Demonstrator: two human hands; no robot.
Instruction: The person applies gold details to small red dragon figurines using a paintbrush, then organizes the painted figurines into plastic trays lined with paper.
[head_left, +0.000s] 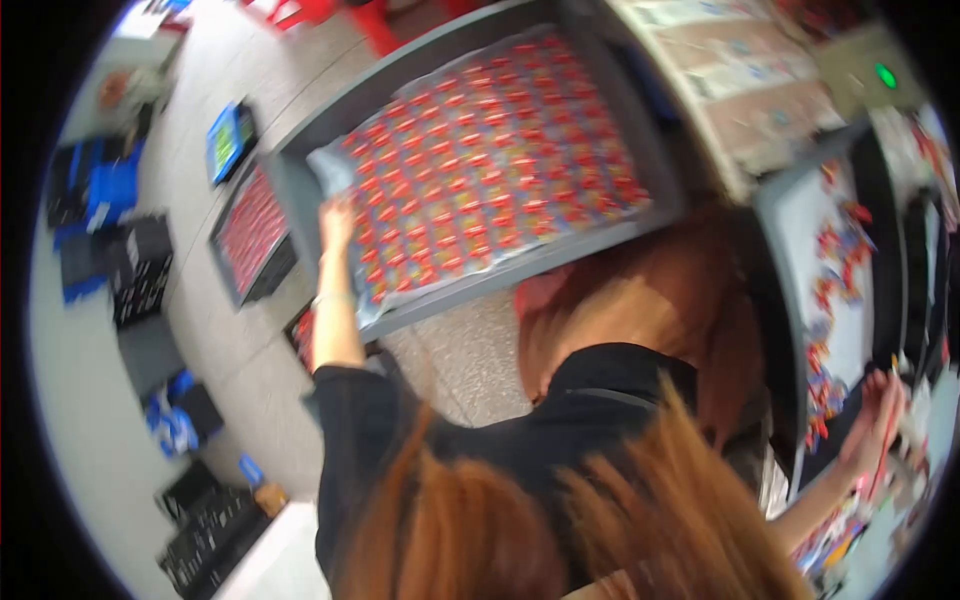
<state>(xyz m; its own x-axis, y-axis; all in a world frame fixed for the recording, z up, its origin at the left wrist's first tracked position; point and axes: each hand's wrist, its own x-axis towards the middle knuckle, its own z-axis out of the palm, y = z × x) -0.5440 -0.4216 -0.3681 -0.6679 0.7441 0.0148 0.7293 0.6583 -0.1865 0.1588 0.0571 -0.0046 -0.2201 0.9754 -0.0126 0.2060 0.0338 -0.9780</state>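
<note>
My left hand (338, 222) is at the left side of a large grey tray (290, 190), its fingers closed over the rim. Rows of small red pieces with yellowish and blue parts (470, 165) lie on a clear sheet inside the tray, which tilts up to the right. Far to the right, my right hand (878, 408) holds a thin red stick (882, 450), perhaps a brush; blur hides its tip. Beside that hand is another grey tray (780, 230), with loose red and blue pieces (825, 290) scattered on its white lining.
A smaller tray of red pieces (255, 235) sits on the tiled floor at left, near a blue-and-green box (230, 142). Black and blue crates (140, 260) line the left wall. Red stools (375, 25) stand at the top. A table edge (700, 100) runs along the upper right.
</note>
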